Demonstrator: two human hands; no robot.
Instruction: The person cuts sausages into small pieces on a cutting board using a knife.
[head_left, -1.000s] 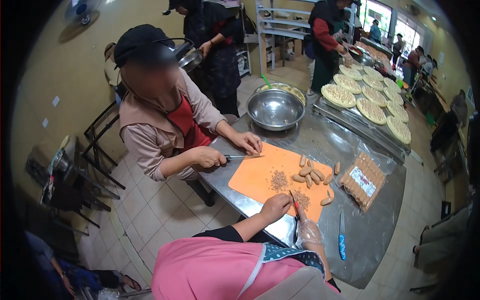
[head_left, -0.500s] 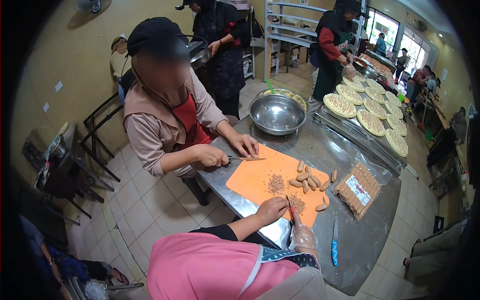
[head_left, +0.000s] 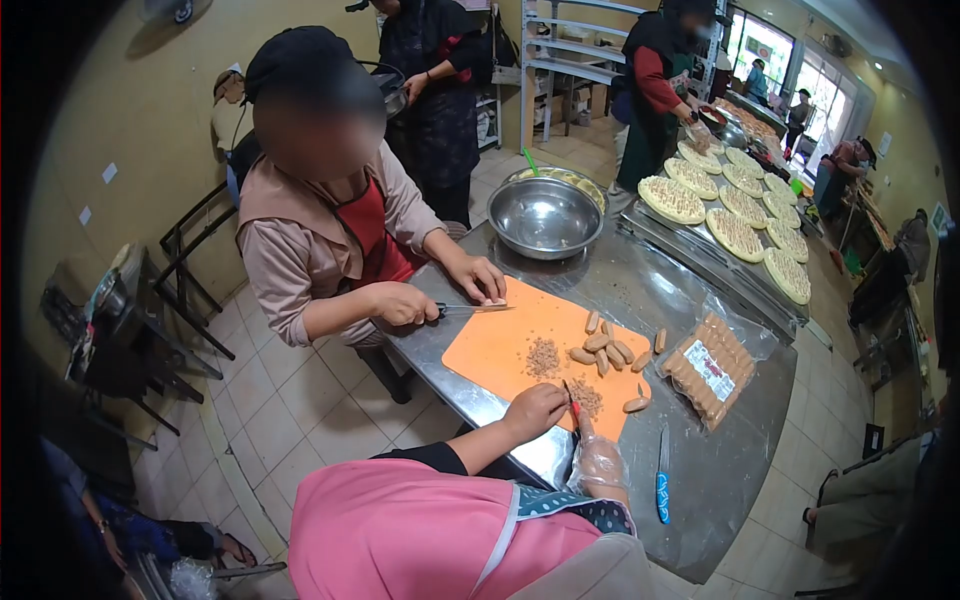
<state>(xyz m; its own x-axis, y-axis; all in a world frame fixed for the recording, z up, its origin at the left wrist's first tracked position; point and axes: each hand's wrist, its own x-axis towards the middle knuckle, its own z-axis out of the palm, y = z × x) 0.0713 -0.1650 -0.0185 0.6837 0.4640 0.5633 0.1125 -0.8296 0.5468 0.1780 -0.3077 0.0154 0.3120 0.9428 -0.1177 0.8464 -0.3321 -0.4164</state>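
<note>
My right hand (head_left: 600, 464), in a clear plastic glove, grips a knife (head_left: 574, 408) with a red handle at the near edge of an orange cutting board (head_left: 478, 355). Just left of the blade is my bare left hand (head_left: 537, 412), its fingers curled together; whatever they hold is hidden. Chopped sausage (head_left: 586, 399) lies right beside the knife, and a second pile of chopped pieces (head_left: 543, 356) sits farther in. Several whole sausages (head_left: 600, 342) are heaped on the board's right half. Beyond the board's right edge rests a plastic pack of sausages (head_left: 708, 372).
A knife with a blue patterned handle (head_left: 663, 495) lies on the metal table (head_left: 700, 520). Across the board, a co-worker's hand (head_left: 405, 304) holds another knife (head_left: 470, 308). A steel bowl (head_left: 545, 218) stands at the back, near trays of topped flat dough rounds (head_left: 735, 235).
The view has shifted slightly. The co-worker's knife now lies nearer their other hand's fingertips. My hands stay at nearly the same spot on the board.
</note>
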